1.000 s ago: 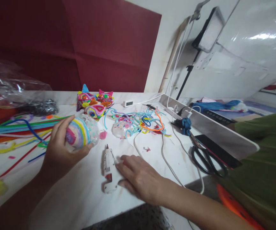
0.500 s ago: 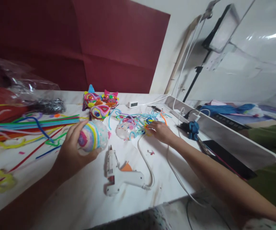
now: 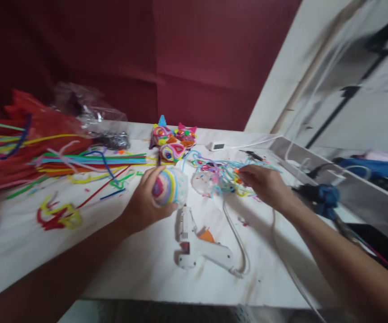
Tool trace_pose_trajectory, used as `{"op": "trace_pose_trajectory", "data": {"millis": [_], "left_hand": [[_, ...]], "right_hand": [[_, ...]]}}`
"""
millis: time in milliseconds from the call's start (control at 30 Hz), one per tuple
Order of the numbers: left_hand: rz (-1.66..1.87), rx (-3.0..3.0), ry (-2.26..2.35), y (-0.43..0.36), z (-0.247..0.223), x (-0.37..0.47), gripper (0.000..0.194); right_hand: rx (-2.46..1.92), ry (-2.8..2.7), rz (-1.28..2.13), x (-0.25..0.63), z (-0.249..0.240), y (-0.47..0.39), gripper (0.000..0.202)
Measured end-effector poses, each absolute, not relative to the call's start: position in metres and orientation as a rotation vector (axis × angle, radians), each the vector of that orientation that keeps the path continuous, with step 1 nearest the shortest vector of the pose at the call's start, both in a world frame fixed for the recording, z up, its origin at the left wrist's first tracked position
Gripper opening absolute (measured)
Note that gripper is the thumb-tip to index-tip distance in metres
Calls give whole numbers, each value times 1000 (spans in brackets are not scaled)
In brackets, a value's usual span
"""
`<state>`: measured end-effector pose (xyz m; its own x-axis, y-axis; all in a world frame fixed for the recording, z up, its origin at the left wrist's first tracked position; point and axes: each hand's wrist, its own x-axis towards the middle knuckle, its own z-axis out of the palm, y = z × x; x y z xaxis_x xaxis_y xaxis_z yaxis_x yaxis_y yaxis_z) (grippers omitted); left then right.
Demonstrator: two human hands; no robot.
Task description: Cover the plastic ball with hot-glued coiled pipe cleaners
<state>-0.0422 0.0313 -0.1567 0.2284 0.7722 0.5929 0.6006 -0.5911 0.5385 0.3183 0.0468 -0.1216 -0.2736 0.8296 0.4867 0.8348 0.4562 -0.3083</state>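
My left hand [image 3: 146,197] is wrapped round a clear ball [image 3: 170,186], its near side covered with curved pink, white, yellow and blue pipe-cleaner stripes. Over a tangled heap of pipe-cleaner pieces [image 3: 229,172], my right hand [image 3: 264,184] has its fingers bent and drawn together. Whatever is in those fingers is hidden and blurred; an orange bit shows by the tips. Left of the heap lies a clear dome [image 3: 203,185] with coloured specks. A white hot glue gun [image 3: 203,249] rests on the table below the ball, its nozzle towards it.
Three colourful decorated animal heads [image 3: 172,152] stand at the back. Long pipe cleaners [image 3: 93,159] and a red bag [image 3: 42,121] occupy the left. A small white display [image 3: 216,146], a cable [image 3: 288,264] and a blue object [image 3: 328,199] are on the right.
The view has swung left, so the table's things sit further right. My right hand's fingers have drawn closer together at the heap. My left hand still holds the ball.
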Motion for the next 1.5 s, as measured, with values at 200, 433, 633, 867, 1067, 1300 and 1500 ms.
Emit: {"op": "trace_pose_trajectory", "data": {"millis": [200, 433, 633, 867, 1067, 1300, 1500], "left_hand": [[1186, 2106, 1319, 25, -150, -39, 94], [1159, 2024, 1238, 21, -144, -37, 97], [1123, 2018, 1209, 21, -143, -38, 98], [1090, 2016, 1217, 22, -144, -37, 100], [1079, 2041, 1213, 21, -144, -38, 98], [1038, 2062, 1218, 20, -141, -38, 99], [1052, 2075, 1219, 19, -141, -38, 96]], "right_hand": [[-880, -2254, 90, 250, -98, -2, 14], [-665, -2384, -58, 211, -93, -3, 20], [-649, -2457, -127, 205, -90, 2, 20], [-662, -2505, -155, 206, -88, 4, 23], [-753, -2587, -249, 207, -85, 7, 27], [-868, -2671, -289, 200, -81, 5, 24], [-836, -2693, -392, 195, -78, 7, 24]]}}
